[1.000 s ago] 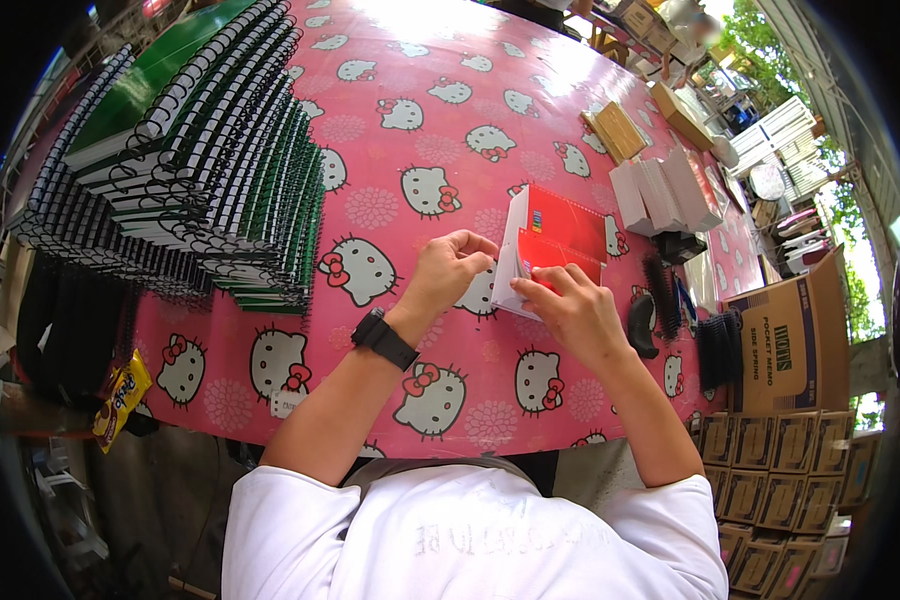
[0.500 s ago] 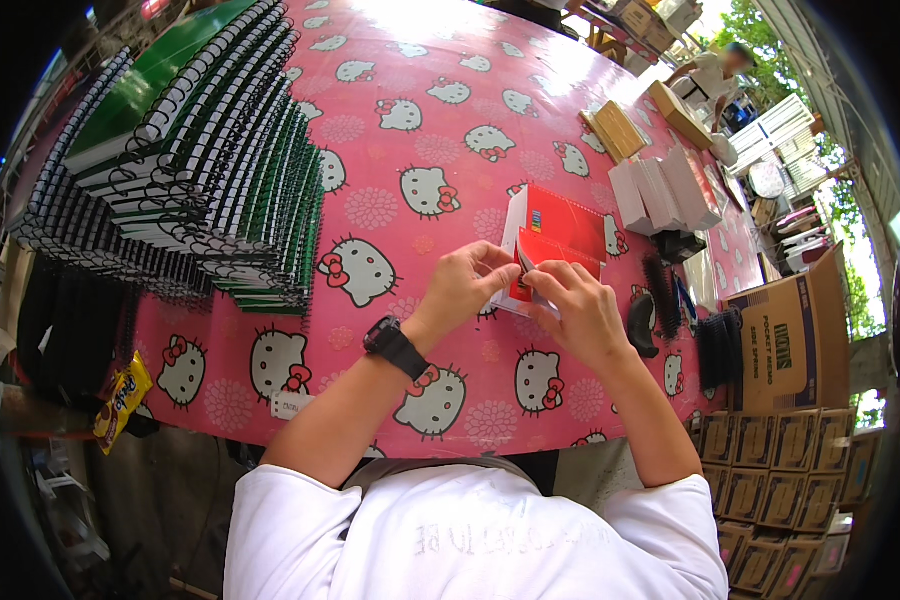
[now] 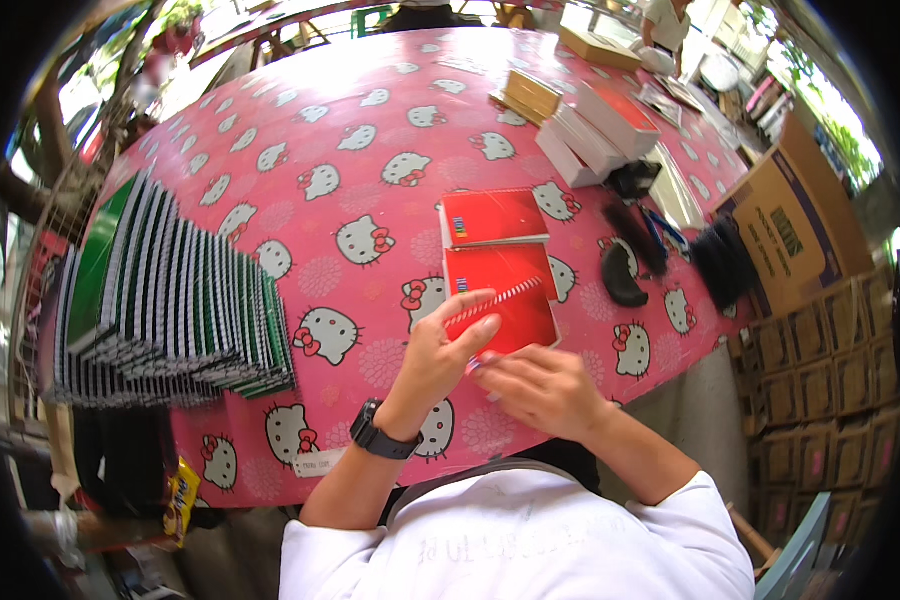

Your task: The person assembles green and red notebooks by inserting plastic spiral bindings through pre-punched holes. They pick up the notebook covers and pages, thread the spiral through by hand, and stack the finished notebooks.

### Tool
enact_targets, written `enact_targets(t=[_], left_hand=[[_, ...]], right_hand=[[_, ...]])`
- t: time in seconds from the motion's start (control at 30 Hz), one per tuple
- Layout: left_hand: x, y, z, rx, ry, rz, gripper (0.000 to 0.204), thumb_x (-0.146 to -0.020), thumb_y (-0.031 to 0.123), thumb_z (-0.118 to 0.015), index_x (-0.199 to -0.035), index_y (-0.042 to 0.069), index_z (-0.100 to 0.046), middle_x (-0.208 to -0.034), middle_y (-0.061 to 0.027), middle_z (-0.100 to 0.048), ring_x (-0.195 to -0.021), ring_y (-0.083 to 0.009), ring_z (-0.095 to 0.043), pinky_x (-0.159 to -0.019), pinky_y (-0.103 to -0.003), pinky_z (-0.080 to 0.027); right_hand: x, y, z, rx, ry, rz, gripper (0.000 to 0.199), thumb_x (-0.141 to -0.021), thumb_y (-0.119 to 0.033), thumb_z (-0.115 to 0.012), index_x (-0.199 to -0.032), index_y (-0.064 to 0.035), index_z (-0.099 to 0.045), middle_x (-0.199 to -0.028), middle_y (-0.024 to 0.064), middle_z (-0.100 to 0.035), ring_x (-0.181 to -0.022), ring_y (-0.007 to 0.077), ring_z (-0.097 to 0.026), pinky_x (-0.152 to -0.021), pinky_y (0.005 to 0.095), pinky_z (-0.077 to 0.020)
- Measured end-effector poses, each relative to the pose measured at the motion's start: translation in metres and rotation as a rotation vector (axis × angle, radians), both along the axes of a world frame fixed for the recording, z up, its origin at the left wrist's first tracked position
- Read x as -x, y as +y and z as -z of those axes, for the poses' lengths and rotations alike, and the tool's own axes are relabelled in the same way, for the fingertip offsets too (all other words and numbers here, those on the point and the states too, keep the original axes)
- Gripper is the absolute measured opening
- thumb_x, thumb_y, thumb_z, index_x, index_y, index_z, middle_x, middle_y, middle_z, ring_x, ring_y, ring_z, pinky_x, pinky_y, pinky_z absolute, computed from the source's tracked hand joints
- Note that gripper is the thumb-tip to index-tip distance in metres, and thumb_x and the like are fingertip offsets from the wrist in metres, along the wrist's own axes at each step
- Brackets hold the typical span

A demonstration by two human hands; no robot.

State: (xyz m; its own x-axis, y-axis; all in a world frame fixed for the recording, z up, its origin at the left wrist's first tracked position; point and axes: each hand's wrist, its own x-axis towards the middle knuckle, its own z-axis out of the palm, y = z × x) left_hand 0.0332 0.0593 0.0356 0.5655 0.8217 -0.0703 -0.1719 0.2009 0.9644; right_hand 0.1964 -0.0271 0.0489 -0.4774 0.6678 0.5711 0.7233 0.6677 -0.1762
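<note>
A small red spiral notebook (image 3: 523, 318) is tilted near the table's front, its coil along its upper edge. My left hand (image 3: 440, 350) holds it at its left end, thumb over the cover. At its lower corner, the fingers of my right hand (image 3: 545, 390) are pinched together; the fingertips appear to grip the notebook, partly hidden. Just beyond, two more red notebooks lie on the table: a far one (image 3: 495, 215) and a nearer one (image 3: 490, 264), which the held notebook partly covers.
Green spiral notebooks (image 3: 170, 290) form a large stack at left. At right are white pads (image 3: 575, 145), a wooden block (image 3: 527, 97), a black curved object (image 3: 622, 275), a brush (image 3: 638, 238) and a cardboard box (image 3: 780, 225). Brown boxes (image 3: 820, 370) are piled beside the pink table (image 3: 350, 290).
My hands have come nearer to me. One red notebook is now apart in my hands and tilted, while two others lie beyond it. The view has shifted.
</note>
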Motion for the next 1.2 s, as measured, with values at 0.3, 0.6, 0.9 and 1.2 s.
enact_targets(t=[0.3,0.6,0.9,1.2], left_hand=[[0.019,-0.010,0.049,-0.453,0.206,0.045,0.024,-0.085,-0.003,-0.065,-0.107,0.003,-0.059,-0.090,-0.0059,-0.068,-0.080,-0.0102,-0.063,-0.073,-0.026,-0.052],[-0.022,-0.046,0.033,-1.118,0.426,-0.689,0.051,-0.075,-0.002,-0.063,-0.123,0.004,-0.048,-0.123,-0.0153,-0.051,-0.109,-0.0264,-0.054,-0.101,-0.039,-0.036],[-0.033,-0.044,0.027,-1.317,0.598,-0.164,0.032,-0.076,-0.001,-0.063,-0.105,0.011,-0.071,-0.098,-0.0015,-0.069,-0.086,-0.0156,-0.060,-0.082,-0.031,-0.037],[-0.042,-0.043,0.025,-1.324,0.525,-0.202,0.028,-0.075,0.002,-0.067,-0.100,0.013,-0.073,-0.097,0.0001,-0.069,-0.083,-0.0171,-0.058,-0.079,-0.031,-0.039]], right_hand=[[-0.020,-0.003,0.068,0.354,1.253,0.279,0.036,-0.086,-0.026,-0.070,-0.112,-0.0058,-0.054,-0.097,0.0041,-0.061,-0.085,0.0130,-0.057,-0.077,0.0284,-0.0461],[0.002,0.005,0.066,0.454,1.228,0.360,0.016,-0.094,-0.019,-0.059,-0.098,-0.0063,-0.050,-0.085,0.0022,-0.054,-0.075,0.0088,-0.052,-0.064,0.0252,-0.0432],[-0.205,0.074,0.034,0.045,0.497,0.834,0.021,-0.082,-0.017,-0.064,-0.098,-0.0037,-0.066,-0.097,0.0141,-0.066,-0.094,0.0289,-0.062,-0.082,0.0391,-0.0485],[-0.259,0.105,0.066,0.392,0.070,1.010,0.026,-0.073,-0.012,-0.073,-0.096,-0.0053,-0.062,-0.101,0.0122,-0.060,-0.103,0.0315,-0.057,-0.086,0.0413,-0.0494]])
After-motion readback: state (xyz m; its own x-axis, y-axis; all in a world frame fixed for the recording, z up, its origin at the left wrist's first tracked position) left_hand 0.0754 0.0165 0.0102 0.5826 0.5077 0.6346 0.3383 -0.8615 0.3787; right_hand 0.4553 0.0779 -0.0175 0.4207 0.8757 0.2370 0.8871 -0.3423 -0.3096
